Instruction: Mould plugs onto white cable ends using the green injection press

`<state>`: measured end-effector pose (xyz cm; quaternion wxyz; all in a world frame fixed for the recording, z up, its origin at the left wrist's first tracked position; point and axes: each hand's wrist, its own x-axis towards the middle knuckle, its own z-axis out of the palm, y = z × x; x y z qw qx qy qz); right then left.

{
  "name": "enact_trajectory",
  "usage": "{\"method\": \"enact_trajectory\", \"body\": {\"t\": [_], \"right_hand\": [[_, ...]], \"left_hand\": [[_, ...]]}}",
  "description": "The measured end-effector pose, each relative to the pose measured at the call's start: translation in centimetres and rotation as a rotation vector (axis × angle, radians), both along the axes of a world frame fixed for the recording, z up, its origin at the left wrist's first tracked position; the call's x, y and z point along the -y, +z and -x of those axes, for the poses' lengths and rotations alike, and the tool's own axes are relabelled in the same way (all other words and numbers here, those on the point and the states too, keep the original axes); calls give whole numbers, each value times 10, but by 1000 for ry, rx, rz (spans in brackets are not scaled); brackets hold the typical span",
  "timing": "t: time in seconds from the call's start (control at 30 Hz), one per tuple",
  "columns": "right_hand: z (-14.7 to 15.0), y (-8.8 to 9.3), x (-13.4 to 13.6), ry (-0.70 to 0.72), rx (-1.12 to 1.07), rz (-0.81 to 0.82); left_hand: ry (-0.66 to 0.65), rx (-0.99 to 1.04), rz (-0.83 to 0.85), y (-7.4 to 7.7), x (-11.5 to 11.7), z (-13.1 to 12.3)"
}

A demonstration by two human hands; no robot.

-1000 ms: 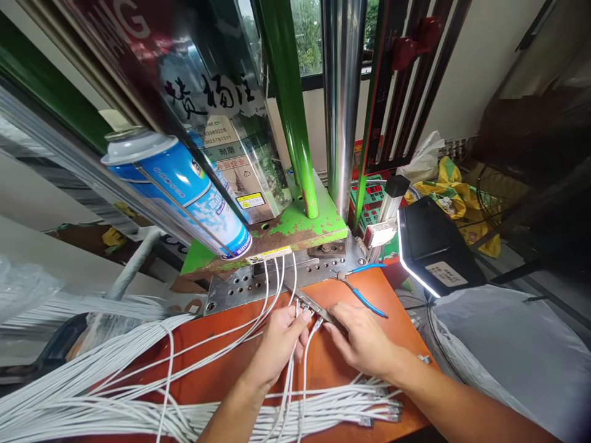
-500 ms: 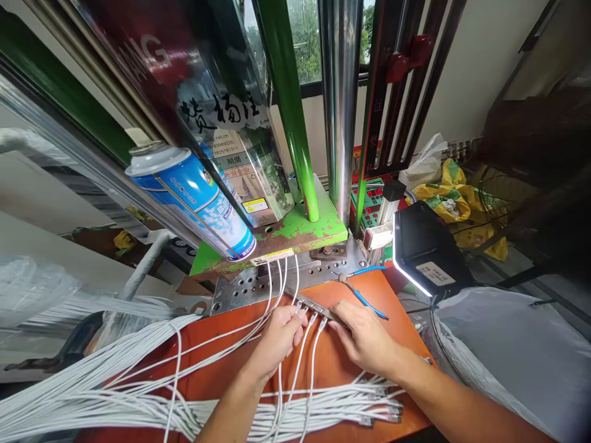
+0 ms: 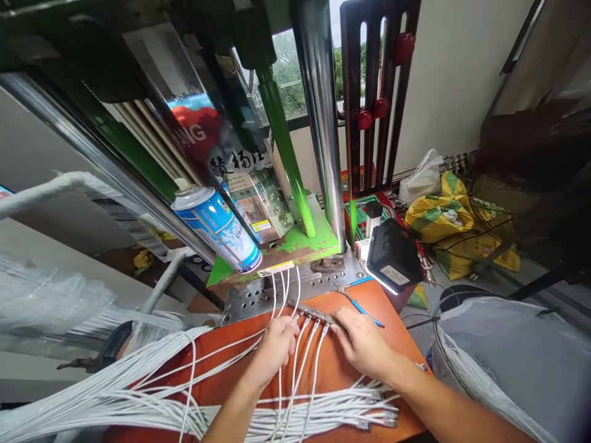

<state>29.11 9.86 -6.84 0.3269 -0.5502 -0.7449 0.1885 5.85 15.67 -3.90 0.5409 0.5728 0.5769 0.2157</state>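
Note:
My right hand (image 3: pixel 362 338) grips the right end of a narrow metal bar (image 3: pixel 314 312), thumb and fingers closed round it. Several white cables (image 3: pixel 305 354) with metal-ended plugs are set along the bar and hang down toward me. At the bar's left part, my left hand (image 3: pixel 277 339) pinches a white cable by its plug; the fingertips hide most of that plug. Below both hands lies a bundle of white cables (image 3: pixel 295 412), their plugs pointing right. Blue-handled cutters (image 3: pixel 357 306) rest just beyond my right hand.
Ahead stands a green press (image 3: pixel 318 241) with a steel plate (image 3: pixel 247 298), from which several white cables come out. A blue spray can (image 3: pixel 221 231) stands on the press. A lamp (image 3: pixel 392 261) and a bag-lined bin (image 3: pixel 512 363) are at right. More cables (image 3: pixel 138 375) spread left.
My left hand has shifted left along the bar to another cable, so one more plugged cable shows between my hands. My right hand keeps its hold. The camera view has tilted up.

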Motion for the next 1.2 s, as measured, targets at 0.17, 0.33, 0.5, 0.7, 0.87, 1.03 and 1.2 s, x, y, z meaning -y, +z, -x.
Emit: {"method": "enact_trajectory", "body": {"t": [0.17,0.33,0.5,0.7,0.87,1.03,1.2], "right_hand": [[4,-1,0,17,-17,9],[3,2,1,84,-25,12],[-5,11,2,160,-29,31],[2,6,1,100,-18,73],[7,0,2,66,18,48],[6,9,4,85,22,-15],[3,12,1,108,8,-30]], "left_hand": [[-91,-18,112,10,-12,1],[-165,-137,80,10,-14,2],[-141,-415,-222,1,-8,-4],[-167,-713,-437,27,16,-11],[-298,-890,-920,30,60,-22],[-334,-938,-936,2,77,-31],[-321,-853,-862,-7,70,-37]]}}
